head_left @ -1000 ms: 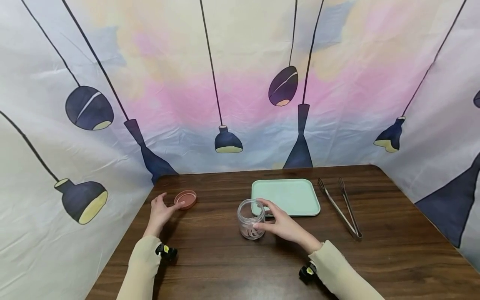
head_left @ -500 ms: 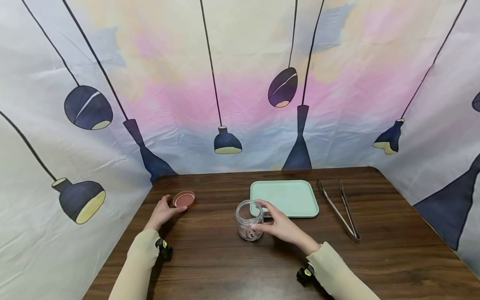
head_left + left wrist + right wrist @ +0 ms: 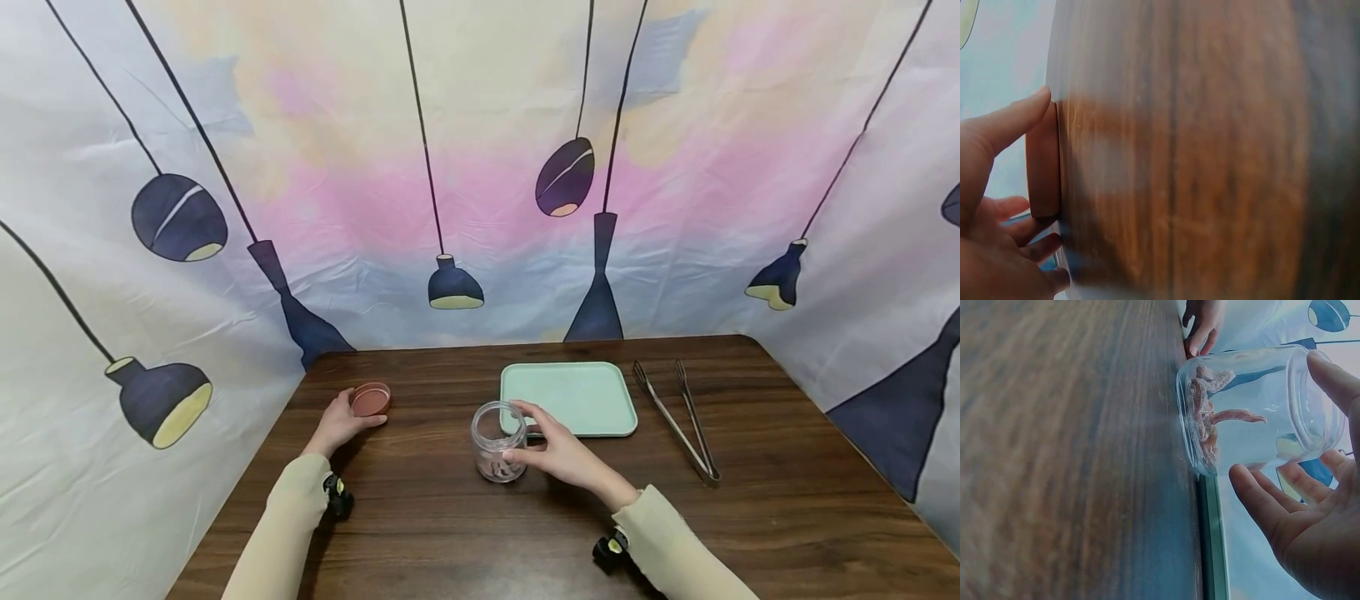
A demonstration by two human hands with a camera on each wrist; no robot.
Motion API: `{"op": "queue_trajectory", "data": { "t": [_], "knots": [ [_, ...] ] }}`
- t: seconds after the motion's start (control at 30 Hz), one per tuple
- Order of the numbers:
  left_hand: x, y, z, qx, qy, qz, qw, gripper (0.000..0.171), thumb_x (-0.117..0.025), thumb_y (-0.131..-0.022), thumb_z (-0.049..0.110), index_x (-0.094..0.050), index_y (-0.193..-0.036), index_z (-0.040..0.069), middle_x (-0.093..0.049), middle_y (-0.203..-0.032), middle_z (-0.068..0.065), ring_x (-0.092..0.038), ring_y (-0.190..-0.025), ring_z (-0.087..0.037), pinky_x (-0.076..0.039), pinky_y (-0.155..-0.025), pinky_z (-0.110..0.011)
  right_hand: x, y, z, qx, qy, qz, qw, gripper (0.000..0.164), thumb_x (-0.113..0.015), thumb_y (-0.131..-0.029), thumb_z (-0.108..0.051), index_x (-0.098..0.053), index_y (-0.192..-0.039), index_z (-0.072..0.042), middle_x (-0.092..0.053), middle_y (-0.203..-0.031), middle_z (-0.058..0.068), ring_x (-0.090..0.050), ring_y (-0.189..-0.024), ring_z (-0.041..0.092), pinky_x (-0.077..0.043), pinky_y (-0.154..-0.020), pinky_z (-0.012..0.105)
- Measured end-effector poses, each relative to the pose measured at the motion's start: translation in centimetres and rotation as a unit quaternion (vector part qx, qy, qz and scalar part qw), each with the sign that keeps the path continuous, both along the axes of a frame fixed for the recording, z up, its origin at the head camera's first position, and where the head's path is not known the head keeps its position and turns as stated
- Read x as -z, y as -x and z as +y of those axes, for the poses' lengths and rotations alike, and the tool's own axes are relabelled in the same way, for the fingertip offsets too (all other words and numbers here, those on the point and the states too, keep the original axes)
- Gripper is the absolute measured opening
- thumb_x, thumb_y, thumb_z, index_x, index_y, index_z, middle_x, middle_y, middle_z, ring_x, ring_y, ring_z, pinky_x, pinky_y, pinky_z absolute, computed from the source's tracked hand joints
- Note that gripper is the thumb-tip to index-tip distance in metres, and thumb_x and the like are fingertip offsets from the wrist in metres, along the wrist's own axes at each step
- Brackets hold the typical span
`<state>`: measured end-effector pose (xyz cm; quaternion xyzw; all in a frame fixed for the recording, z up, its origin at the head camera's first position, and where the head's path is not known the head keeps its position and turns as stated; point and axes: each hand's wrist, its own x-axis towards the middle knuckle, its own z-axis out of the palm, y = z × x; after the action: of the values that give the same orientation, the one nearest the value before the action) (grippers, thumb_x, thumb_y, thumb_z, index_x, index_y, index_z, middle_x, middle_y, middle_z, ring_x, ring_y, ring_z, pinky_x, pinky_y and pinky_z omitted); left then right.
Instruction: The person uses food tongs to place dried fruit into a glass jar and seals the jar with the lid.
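Note:
In the head view, my left hand is at a round reddish-brown lid on the table's left side, hollow side up. The left wrist view has the lid's side wall between thumb and fingers, its flat face against the wood. My right hand holds a clear, uncovered jar upright near the middle, thumb and fingers on opposite sides. Several wrinkled reddish-brown strips lie at the jar's bottom in the right wrist view; their exact kind is unclear.
A pale green tray lies just behind the jar and right hand. To its right, metal tongs rest with their arms spread. The dark wooden table ends at a cloth backdrop printed with lamps.
My left hand has moved in around the lid, its thumb now at the lid's near edge and its fingers at the far left side. The right hand and jar stay put.

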<state>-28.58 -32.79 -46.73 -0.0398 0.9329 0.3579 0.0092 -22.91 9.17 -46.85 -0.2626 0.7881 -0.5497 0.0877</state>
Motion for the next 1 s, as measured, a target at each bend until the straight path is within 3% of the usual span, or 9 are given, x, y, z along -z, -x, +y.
{"op": "queue_trajectory", "data": {
  "t": [0.23, 0.6, 1.0],
  "knots": [
    [0.1, 0.5, 0.6, -0.022, 0.024, -0.003, 0.9995, 0.107, -0.08, -0.084, 0.035, -0.016, -0.151, -0.019, -0.028, -0.148, -0.044, -0.03, -0.135, -0.059, -0.032, -0.108, -0.063, 0.0, -0.1, 0.0, -0.001, 0.002, -0.004, 1.0, 0.08, -0.077, -0.092, -0.031, -0.033, -0.157, -0.02, -0.036, -0.156, 0.014, -0.051, -0.13, 0.033, -0.054, -0.088, 0.034],
    [-0.2, 0.2, 0.8, -0.021, 0.025, 0.001, 0.9995, 0.103, -0.08, -0.084, 0.035, -0.022, -0.148, -0.019, -0.035, -0.143, -0.043, -0.041, -0.128, -0.055, -0.037, -0.105, -0.06, -0.1, 0.0, 0.1, 0.0, -0.002, -0.002, 1.0, 0.083, -0.078, -0.09, -0.035, -0.032, -0.157, -0.019, -0.036, -0.156, 0.013, -0.05, -0.131, 0.034, -0.055, -0.088, 0.036],
    [-2.4, -1.3, 2.2, 0.01, 0.019, 0.026, 0.9994, 0.101, -0.082, -0.084, 0.038, -0.026, -0.151, -0.014, -0.036, -0.147, -0.036, -0.045, -0.128, -0.049, -0.041, -0.103, -0.057, -0.1, 0.0, 0.1, 0.006, -0.003, -0.005, 1.0, 0.081, -0.079, -0.089, -0.037, -0.035, -0.156, -0.025, -0.035, -0.158, 0.011, -0.052, -0.13, 0.033, -0.054, -0.087, 0.034]
  ]
}}
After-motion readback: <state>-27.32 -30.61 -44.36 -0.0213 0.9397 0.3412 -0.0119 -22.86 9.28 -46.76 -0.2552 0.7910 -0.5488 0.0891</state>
